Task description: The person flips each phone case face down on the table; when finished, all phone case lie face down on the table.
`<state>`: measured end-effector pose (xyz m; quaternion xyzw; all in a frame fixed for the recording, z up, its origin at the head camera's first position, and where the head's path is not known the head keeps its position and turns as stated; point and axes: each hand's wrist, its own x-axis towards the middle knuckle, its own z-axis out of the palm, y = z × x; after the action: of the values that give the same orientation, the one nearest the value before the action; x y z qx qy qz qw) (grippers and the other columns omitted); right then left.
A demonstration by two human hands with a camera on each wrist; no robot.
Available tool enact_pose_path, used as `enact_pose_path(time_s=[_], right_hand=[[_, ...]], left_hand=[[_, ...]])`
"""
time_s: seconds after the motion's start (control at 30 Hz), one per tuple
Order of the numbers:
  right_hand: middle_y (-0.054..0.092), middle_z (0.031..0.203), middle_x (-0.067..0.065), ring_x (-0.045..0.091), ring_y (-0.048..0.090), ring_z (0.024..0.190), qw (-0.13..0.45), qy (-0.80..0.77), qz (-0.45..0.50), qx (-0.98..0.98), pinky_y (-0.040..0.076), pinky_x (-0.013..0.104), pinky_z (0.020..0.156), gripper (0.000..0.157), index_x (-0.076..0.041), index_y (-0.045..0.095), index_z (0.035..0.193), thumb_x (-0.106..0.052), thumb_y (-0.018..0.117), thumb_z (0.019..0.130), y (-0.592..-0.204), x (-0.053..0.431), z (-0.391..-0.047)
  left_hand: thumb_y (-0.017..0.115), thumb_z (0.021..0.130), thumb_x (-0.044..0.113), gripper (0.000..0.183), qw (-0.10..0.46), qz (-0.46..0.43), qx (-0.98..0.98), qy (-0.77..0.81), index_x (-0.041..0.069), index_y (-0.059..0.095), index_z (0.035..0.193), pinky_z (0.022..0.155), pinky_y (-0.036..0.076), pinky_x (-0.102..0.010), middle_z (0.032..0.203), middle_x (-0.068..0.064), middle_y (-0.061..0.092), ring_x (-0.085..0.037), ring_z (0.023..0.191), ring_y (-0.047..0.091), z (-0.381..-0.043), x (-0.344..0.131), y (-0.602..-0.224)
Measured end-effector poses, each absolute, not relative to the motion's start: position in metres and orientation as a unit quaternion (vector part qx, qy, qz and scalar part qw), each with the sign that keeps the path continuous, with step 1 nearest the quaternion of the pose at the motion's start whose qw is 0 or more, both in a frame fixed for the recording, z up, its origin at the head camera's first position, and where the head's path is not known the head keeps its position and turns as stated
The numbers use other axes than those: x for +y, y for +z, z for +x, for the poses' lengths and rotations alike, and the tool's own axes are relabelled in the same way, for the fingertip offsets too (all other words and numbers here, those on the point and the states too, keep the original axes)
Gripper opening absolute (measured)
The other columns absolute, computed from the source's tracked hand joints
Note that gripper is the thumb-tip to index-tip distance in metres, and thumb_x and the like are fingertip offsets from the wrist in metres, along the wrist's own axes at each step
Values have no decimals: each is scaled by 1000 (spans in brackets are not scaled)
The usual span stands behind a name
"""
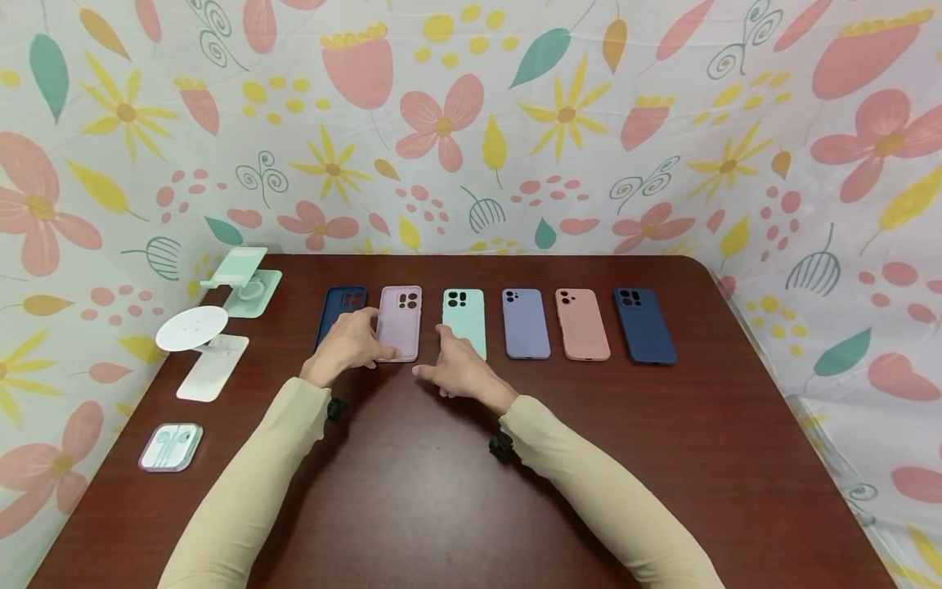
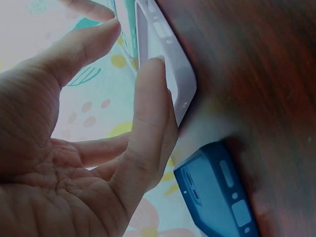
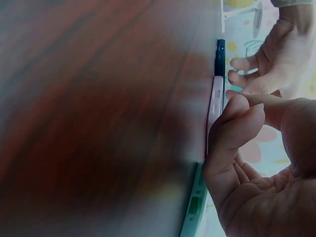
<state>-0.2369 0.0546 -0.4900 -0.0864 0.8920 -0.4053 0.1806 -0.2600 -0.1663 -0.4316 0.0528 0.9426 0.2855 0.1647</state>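
Observation:
Several phone cases lie in a row on the dark brown table. My left hand [image 1: 347, 342] is over the lower part of a lilac phone case [image 1: 401, 321], fingers along its left side and thumb near its bottom edge; in the left wrist view, thumb and fingers are spread beside this lilac case [image 2: 183, 81]. That hand partly covers a dark blue case [image 1: 334, 305] to the left. My right hand [image 1: 464, 372] is at the lower left of a mint case [image 1: 469, 315], its thumb pointing toward the lilac one. In the right wrist view, thumb and index tips are near each other beyond the mint case [image 3: 194, 205].
Right of the mint case lie a periwinkle case [image 1: 526, 327], a pink case [image 1: 583, 329] and a navy case [image 1: 645, 329]. At left stand a mint folding stand [image 1: 253, 296] and a white stand [image 1: 213, 368], with boxed earphones [image 1: 171, 447] nearer. A flower-patterned cloth [image 1: 471, 164] hangs behind the table.

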Motion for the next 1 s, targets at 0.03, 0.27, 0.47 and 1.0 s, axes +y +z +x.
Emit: enact_pose_path(time_s=[0.03, 0.27, 0.47, 1.0], right_hand=[[70, 65, 4, 19, 68, 50, 185, -407, -85, 891, 58, 34, 51, 103, -2, 15, 173, -35, 80, 100, -486, 52, -235], [69, 63, 5, 18, 67, 49, 204, -399, -88, 889, 59, 32, 52, 101, 4, 14, 172, -30, 78, 102, -467, 39, -228], [68, 62, 5, 17, 68, 49, 216, -393, -87, 889, 60, 32, 52, 103, 7, 13, 171, -28, 80, 101, -465, 31, -231], [70, 64, 10, 21, 70, 47, 239, -402, -78, 880, 63, 36, 50, 78, 4, 36, 155, -20, 83, 98, -484, 20, -252]], left_hand=[[90, 90, 34, 97, 165, 53, 944, 281, -3, 39, 164, 103, 62, -50, 99, -14, 80, -18, 68, 80, -260, -166, -431], [90, 89, 32, 102, 201, 58, 940, 270, -6, 35, 165, 96, 66, -46, 123, -25, 76, -19, 70, 81, -263, -168, -429], [97, 82, 38, 110, 231, 68, 939, 246, -7, 37, 163, 87, 68, -44, 127, -28, 73, -22, 68, 80, -291, -177, -459], [94, 86, 24, 90, 243, 52, 936, 250, -7, 46, 155, 100, 65, -46, 134, -30, 69, -21, 67, 81, -280, -169, -443]])
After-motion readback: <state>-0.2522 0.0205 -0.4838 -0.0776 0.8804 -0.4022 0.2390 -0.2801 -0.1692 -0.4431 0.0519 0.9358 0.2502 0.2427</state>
